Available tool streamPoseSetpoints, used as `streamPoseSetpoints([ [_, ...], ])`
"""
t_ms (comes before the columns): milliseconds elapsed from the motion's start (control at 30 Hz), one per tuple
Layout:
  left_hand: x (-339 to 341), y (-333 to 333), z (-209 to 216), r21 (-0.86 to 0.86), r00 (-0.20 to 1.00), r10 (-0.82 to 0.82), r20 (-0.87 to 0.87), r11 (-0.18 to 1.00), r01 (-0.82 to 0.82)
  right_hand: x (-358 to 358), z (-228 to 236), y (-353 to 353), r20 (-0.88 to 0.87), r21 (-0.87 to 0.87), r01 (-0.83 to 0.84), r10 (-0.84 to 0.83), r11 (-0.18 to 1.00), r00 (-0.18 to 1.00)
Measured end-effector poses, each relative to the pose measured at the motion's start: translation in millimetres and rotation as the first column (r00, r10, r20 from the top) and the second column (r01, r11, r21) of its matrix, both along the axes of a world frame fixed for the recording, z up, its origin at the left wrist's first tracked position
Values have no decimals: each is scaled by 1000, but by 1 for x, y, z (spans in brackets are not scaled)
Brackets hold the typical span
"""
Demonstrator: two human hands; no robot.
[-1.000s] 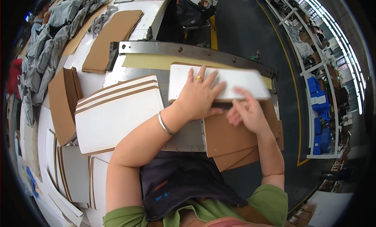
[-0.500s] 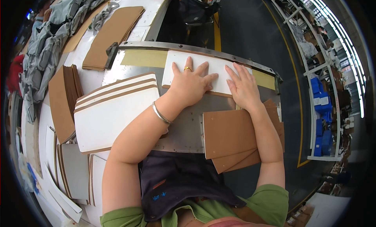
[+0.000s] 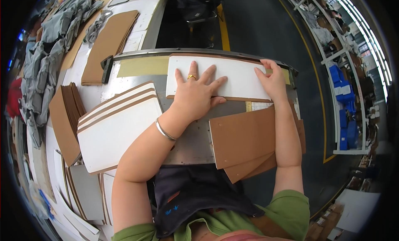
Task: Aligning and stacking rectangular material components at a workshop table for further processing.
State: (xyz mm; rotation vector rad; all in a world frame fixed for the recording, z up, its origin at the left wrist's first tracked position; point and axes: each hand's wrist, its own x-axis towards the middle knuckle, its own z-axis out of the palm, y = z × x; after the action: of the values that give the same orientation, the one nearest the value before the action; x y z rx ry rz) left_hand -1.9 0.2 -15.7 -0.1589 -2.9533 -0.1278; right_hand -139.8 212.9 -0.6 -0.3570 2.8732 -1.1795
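Note:
A long white panel with brown edges (image 3: 239, 83) lies across the metal work plate (image 3: 189, 139), close to its far rail. My left hand (image 3: 194, 93) rests on the panel's left half, palm down with fingers spread; it wears a ring, and a bangle circles the wrist. At the panel's right end my right hand (image 3: 275, 84) grips the edge, thumb on the white face and bent fingers near the far corner. What lies under the panel shows only as a brown strip along its edges. Beneath my right forearm are fanned brown boards (image 3: 243, 135).
Left of the plate sits a stack of white panels with brown edges (image 3: 118, 135). Beyond it stand curved brown boards (image 3: 64, 118) and a flat brown pile (image 3: 108, 49). A metal rail (image 3: 199, 52) borders the plate. Shelving with blue bins (image 3: 343, 91) is far right.
My right hand has gone from lying flat on the panel to holding its right end, fingers now bent. My left hand stays spread on the panel.

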Motion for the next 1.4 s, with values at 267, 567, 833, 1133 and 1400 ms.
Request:
streamPoseSetpoints([
  [267, -6, 1, 7, 8, 1000, 16, 13, 1000, -16, 17, -24, -14, -445, 401, -268, 441, 876, 779],
  [567, -3, 2, 8, 7, 1000, 13, 20, 1000, -13, 30, -25, -20, -294, 575, -284, 518, 767, 803],
  [833, -13, 7, 0, 0, 996, 10, -85, 1000, -10, 16, -25, -18, -490, 497, -181, 446, 849, 749],
  [1133, -12, 5, 3, -17, 998, 10, -56, 1000, -11, 22, -24, -18, -476, 479, -185, 431, 858, 767],
  [1400, -3, 4, 8, -19, 999, -37, 23, 999, 38, 5, -13, -29, -392, 416, -365, 526, 833, 755],
])
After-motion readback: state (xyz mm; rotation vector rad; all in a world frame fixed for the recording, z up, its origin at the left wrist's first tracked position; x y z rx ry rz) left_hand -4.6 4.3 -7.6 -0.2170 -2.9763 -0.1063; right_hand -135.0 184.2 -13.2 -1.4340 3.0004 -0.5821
